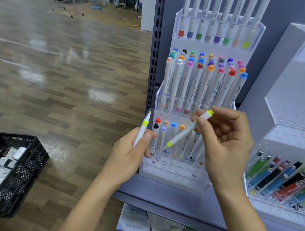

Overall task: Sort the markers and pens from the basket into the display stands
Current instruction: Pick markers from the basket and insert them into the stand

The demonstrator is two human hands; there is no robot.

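Markers in both hands right now. Left grip [129, 152] is wrapped round a white marker with a lime band [141, 131], held upright just left of the acrylic marker stand [173, 175]. Right grip [225, 146] pinches a second lime marker [185, 133] at a slant, capped end up. Its lower end hangs in front of the stand's bottom tier, close to the markers already standing there. The basket [21, 169] sits on the floor, well off to the left, with stuff in it.

My worry is that the slanted one goes in crooked. Coming down at that angle, the low end could clip a neighbour and tip it, or catch a hole's rim instead of dropping in. It's also only a fingertip pinch, so a bump could make it slip and roll off the shelf. The pen rack [274, 207] on the right would be the wrong home for it.
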